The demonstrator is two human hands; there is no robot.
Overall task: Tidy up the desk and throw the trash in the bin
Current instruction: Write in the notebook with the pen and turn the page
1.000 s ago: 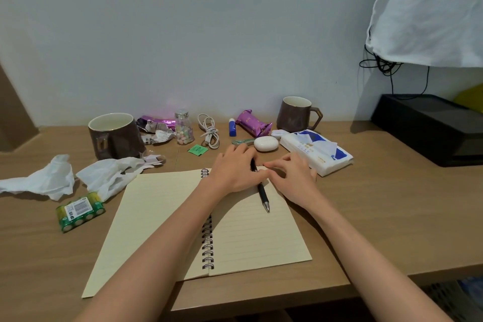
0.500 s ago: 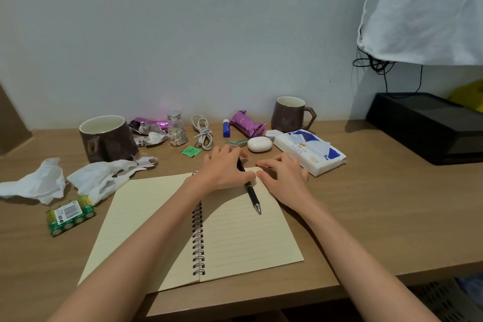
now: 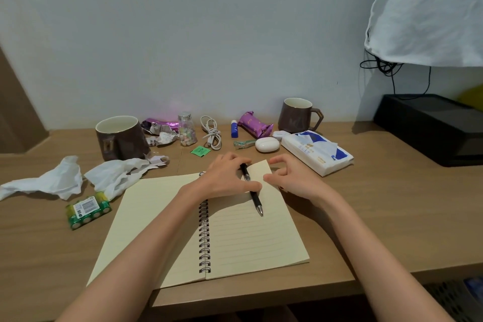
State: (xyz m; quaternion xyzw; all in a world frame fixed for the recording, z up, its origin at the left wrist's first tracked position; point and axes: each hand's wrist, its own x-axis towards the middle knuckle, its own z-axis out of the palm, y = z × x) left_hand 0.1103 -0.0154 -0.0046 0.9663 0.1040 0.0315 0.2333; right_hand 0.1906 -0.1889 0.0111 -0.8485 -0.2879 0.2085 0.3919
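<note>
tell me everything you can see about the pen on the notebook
The pen is black with a silver tip and looks like plastic. It lies flat on the right page of the open notebook, tip pointing toward the person. The left hand covers its upper part; the right hand hovers beside it, apart.

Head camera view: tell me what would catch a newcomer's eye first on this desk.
The open spiral notebook at the near edge of the desk draws the eye, with the left hand closed around a black pen on its right page and the right hand open beside it. Crumpled white tissues sprawl at the left by a green battery pack. Two brown mugs and purple wrappers line the wall.
</note>
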